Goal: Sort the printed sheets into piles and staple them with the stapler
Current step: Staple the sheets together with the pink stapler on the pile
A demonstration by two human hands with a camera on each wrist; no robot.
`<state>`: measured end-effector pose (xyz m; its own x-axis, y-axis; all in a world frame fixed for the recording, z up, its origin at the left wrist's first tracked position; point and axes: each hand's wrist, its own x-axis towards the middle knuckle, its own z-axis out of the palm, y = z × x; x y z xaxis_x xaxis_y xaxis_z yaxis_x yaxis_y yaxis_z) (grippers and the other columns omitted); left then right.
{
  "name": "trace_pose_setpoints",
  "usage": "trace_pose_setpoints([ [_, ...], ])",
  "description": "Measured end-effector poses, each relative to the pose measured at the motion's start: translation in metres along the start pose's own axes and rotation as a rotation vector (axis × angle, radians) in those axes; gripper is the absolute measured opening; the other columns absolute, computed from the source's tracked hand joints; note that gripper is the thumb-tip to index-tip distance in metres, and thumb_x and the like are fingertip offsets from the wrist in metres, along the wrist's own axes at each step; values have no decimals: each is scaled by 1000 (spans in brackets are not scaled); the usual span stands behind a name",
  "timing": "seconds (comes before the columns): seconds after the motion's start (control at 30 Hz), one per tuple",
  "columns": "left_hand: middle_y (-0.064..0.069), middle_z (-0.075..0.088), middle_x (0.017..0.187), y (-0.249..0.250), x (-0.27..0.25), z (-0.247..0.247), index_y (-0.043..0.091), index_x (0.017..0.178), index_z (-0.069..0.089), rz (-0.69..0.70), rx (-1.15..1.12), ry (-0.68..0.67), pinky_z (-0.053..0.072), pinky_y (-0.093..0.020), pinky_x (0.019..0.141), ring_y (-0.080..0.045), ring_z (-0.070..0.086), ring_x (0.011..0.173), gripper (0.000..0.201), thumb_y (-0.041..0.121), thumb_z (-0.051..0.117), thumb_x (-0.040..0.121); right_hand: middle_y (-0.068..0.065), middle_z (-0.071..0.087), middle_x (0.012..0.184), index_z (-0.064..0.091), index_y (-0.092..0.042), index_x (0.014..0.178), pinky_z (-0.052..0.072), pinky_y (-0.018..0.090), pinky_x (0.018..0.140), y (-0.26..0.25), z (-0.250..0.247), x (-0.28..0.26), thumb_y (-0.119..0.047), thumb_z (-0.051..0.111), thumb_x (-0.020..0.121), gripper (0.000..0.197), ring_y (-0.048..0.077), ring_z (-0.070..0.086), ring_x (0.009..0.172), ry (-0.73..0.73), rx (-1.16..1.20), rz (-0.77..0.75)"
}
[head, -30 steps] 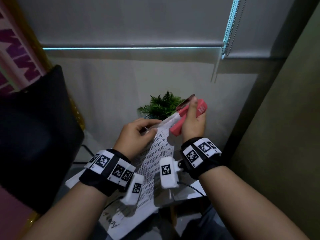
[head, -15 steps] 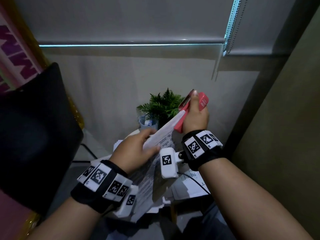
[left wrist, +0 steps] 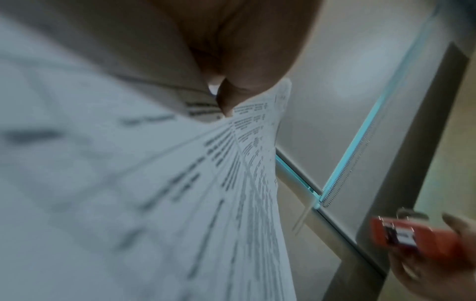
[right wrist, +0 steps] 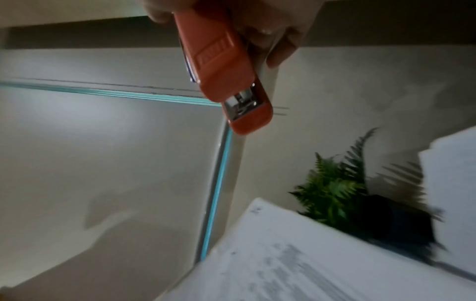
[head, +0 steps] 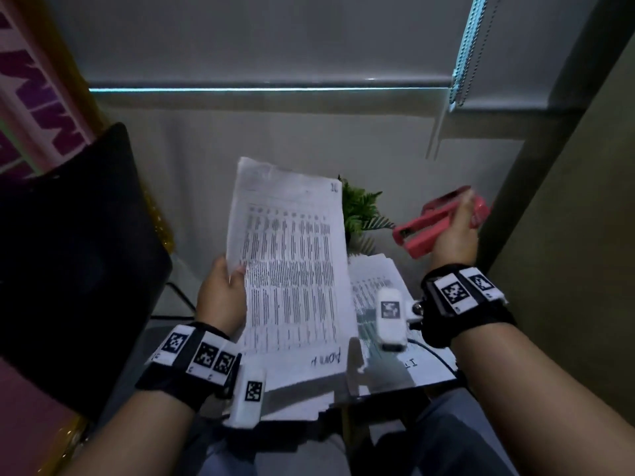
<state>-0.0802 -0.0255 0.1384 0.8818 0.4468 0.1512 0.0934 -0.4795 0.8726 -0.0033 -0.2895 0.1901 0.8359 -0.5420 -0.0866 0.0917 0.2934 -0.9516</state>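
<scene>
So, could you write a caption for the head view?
Left hand holds printed sheets upright; right hand grips the red stapler apart from them.

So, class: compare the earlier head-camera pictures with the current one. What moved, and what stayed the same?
The pink-red plastic stapler came off the corner of the white printed sheets and swung away to the right in the right hand. The left hand turned the sheets up to face the camera. Unchanged: each hand keeps its grip, and the green fern plant stands behind.
</scene>
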Motion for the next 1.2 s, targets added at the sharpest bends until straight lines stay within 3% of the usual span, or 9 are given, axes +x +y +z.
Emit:
trace_pose_setpoints([
  [0.1,-2,60,107,-5,-1,10,15,117,49,-37,-156,32,43,-30,84,-20,56,97,22,23,39,100,1,69,74,70,-16,74,51,34,86,38,-8,-2,-64,54,81,51,23,65,82,-177,-44,173],
  [0.33,-1,63,113,-28,-4,42,17,120,52,-71,-248,-39,47,-35,92,-20,60,103,25,25,43,98,12,66,63,66,-13,67,51,49,88,89,-7,-34,-53,57,86,45,30,62,65,-524,-258,483],
  [0.43,-1,63,112,-50,5,48,15,121,54,-127,-156,-187,45,-35,94,-22,58,103,27,25,44,98,9,68,78,65,-15,78,51,38,86,104,-10,-20,-60,54,84,47,27,63,76,-467,-510,414],
  [0.57,-4,61,79,-82,13,56,14,98,56,-250,-139,-354,51,-37,70,-23,56,65,7,15,50,95,4,57,76,60,-14,88,37,25,75,113,-27,7,-56,49,89,44,19,53,70,-387,-794,322],
  [0.7,-6,61,75,-121,29,60,22,72,55,-298,168,-390,49,-35,73,-25,57,72,19,12,57,88,20,62,116,63,-2,114,41,27,83,128,-38,40,-55,52,88,59,31,60,102,-340,-964,330],
  [0.8,-16,61,82,-139,41,60,22,64,47,-365,421,-390,46,-31,68,-32,59,78,26,17,55,88,24,58,124,62,-1,117,41,32,94,141,-42,61,-52,50,90,59,35,57,113,-362,-1078,333],
  [0.9,-13,61,105,-151,52,62,18,87,55,-461,521,-426,47,-28,73,-28,60,87,11,27,60,86,25,57,125,62,-4,118,42,35,97,153,-43,76,-53,47,92,58,36,55,115,-380,-1149,354],
  [1.03,-14,45,129,-172,63,72,10,124,45,-568,647,-399,47,-40,93,-32,52,112,66,48,67,75,28,52,130,56,-4,126,39,36,102,168,-42,89,-57,45,91,65,37,53,118,-366,-1227,389],
  [1.2,-13,40,132,-183,68,80,11,130,38,-630,704,-365,46,-46,92,-36,48,116,97,56,78,55,27,49,133,52,-2,130,37,34,101,183,-43,104,-61,44,88,73,36,51,120,-323,-1261,464],
])
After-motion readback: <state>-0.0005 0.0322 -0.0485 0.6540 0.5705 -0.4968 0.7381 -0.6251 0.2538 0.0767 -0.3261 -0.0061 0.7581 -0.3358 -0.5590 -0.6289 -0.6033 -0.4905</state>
